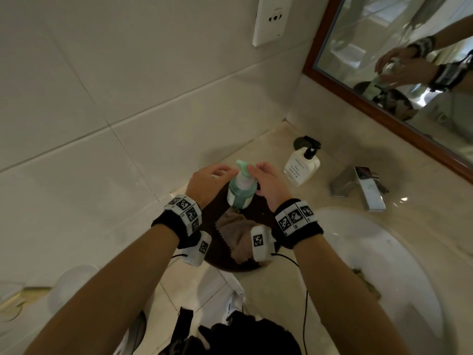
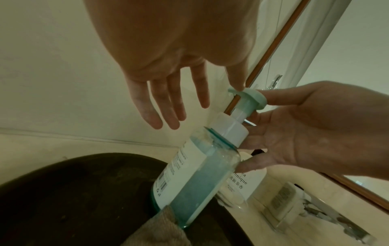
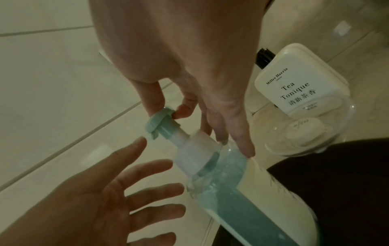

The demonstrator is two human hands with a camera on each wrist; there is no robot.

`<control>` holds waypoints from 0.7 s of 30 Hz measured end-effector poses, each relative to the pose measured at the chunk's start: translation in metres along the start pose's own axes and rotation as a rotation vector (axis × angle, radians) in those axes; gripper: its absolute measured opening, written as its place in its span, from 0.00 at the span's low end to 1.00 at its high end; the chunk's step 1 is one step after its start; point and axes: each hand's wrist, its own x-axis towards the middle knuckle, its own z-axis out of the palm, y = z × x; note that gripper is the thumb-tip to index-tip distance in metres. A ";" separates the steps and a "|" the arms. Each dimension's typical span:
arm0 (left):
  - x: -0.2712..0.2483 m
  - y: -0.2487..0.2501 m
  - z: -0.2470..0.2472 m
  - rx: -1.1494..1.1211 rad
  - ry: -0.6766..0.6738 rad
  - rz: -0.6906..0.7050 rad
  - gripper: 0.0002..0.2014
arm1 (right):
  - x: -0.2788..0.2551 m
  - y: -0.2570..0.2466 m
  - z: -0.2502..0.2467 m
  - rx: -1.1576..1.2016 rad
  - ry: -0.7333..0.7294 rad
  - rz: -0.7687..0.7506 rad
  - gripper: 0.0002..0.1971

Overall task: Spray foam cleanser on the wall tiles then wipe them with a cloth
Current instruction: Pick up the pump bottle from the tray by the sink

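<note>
The foam bottle [image 1: 242, 192] stands upright on a dark round tray [image 1: 217, 254] on the counter [image 1: 414, 190], close to the tiled wall [image 1: 102, 98]. It is clear, filled with blue-green liquid, and carries a white label, a white collar and a pale green pump head [image 1: 243, 167] whose nozzle points toward the wall.

The right hand [image 1: 267, 184] pinches the rim of the pump head between thumb and forefinger, as the right wrist view shows; its remaining fingers [image 3: 242, 141] extend down along the collar and the bottle shoulder, touching them.

The left hand [image 1: 207, 180] sits on the opposite side of the bottle. Its fingers [image 2: 166, 106] are straight and spread, holding nothing. In the left wrist view the thumb tip appears to touch the nozzle end of the pump head; whether contact is made cannot be confirmed.

A brown cloth [image 1: 236, 233] lies crumpled on the tray, just in front of the bottle base and touching it in the left wrist view.

A white pump bottle [image 1: 302, 167] labelled "Tea Tonique" stands on the counter beyond the right hand. A chrome tap [image 1: 363, 188] stands further right, at the edge of a white basin [image 1: 384, 265]. A wood-framed mirror [image 1: 399, 60] and a white wall socket [image 1: 272, 20] hang above.
</note>
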 end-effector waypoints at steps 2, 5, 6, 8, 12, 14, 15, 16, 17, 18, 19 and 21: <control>-0.002 0.000 -0.001 -0.015 -0.027 0.016 0.07 | -0.003 -0.002 0.000 0.005 0.005 0.012 0.11; -0.008 0.000 -0.002 -0.071 -0.076 0.039 0.10 | -0.011 -0.010 0.000 0.053 -0.007 0.040 0.10; -0.011 0.000 -0.004 -0.112 -0.084 0.046 0.11 | -0.014 -0.014 0.000 0.075 -0.013 0.047 0.09; -0.018 0.002 -0.009 -0.175 -0.086 0.058 0.12 | -0.021 -0.023 0.000 0.096 -0.023 0.031 0.08; -0.029 0.010 -0.023 -0.207 -0.103 0.092 0.17 | -0.039 -0.044 0.004 0.122 -0.047 -0.032 0.10; -0.033 0.014 -0.032 -0.216 -0.089 0.089 0.19 | -0.049 -0.055 0.010 0.148 -0.053 -0.047 0.14; -0.037 0.015 -0.038 -0.212 -0.079 0.091 0.20 | -0.056 -0.061 0.014 0.145 -0.060 -0.056 0.16; -0.036 0.016 -0.040 -0.217 -0.073 0.083 0.21 | -0.059 -0.065 0.016 0.131 -0.068 -0.058 0.17; -0.039 0.016 -0.046 -0.229 -0.063 0.076 0.23 | -0.065 -0.070 0.019 0.109 -0.086 -0.066 0.20; -0.043 0.015 -0.051 -0.248 -0.055 0.072 0.25 | -0.071 -0.074 0.023 0.095 -0.107 -0.073 0.22; -0.046 0.015 -0.057 -0.263 -0.044 0.071 0.28 | -0.078 -0.079 0.027 0.094 -0.128 -0.082 0.22; -0.055 0.015 -0.069 -0.266 -0.028 0.070 0.35 | -0.090 -0.088 0.034 0.098 -0.140 -0.106 0.19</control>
